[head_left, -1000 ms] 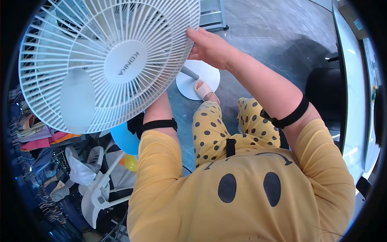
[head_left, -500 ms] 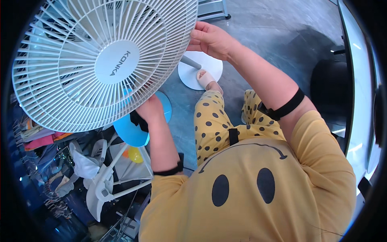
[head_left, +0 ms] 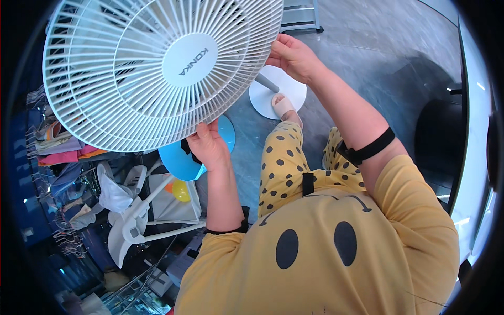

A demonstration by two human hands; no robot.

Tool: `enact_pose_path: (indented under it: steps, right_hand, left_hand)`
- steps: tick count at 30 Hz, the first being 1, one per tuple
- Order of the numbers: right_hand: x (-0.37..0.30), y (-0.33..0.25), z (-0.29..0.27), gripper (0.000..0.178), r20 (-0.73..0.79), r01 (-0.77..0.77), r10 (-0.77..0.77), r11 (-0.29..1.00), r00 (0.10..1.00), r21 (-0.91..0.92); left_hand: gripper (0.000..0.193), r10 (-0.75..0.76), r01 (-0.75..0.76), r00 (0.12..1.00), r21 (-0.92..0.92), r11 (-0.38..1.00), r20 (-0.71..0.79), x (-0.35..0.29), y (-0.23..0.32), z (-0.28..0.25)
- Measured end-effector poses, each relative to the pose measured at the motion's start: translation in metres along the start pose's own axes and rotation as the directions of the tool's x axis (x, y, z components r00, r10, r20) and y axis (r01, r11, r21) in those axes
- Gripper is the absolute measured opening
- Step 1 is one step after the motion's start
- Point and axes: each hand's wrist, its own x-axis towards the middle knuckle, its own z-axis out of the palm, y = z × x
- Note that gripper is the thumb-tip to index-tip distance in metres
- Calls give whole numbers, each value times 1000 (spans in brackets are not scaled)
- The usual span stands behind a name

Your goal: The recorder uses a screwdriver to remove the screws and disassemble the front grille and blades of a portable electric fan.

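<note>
A white floor fan's round front grille [head_left: 190, 59] fills the upper left, with a smooth disc at its centre. At the grille's right rim, my right hand [head_left: 295, 56] is closed, its thumb in front and the other fingers partly hidden. My left hand [head_left: 210, 147] grips the lower rim, thumb on the near side. Behind the grille, the blades and the rest of the fan head can barely be made out. Below it, a slanting grey pole [head_left: 266, 82] meets the round white fan base [head_left: 257, 103], and my slippered foot [head_left: 283, 105] rests on that base.
A blue round stool or bin [head_left: 223, 137] with something black on it stands under my left hand. To the left are a white folding frame [head_left: 137, 223], a yellow ball [head_left: 181, 191] and hanging clothes [head_left: 63, 152]. A metal rack [head_left: 302, 18] stands at the top; a dark cylinder [head_left: 438, 131] at the right.
The fan grille has shifted right and up in the picture, as has the floor around it. My left hand has come from partly behind the grille to its lower rim; my right hand keeps its hold.
</note>
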Motion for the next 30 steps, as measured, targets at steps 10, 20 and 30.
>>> enact_pose_path:
  steps: [10, 20, 30]
  right_hand:
    - [-3, 1, 11, 32, -16, -38, 39, 995, 999, 97]
    - [-22, -5, 31, 31, -76, -24, 23, 1000, 997, -2]
    - [-16, 5, 17, 42, 69, -48, 43, 996, 997, 77]
  left_hand:
    - [47, 1, 2, 999, -47, 999, 51, -3, -8, -11]
    - [45, -22, 21, 1000, -107, 994, -10, 6, -10, -19]
    - [41, -27, 31, 999, -244, 969, 20, 3, -8, -13]
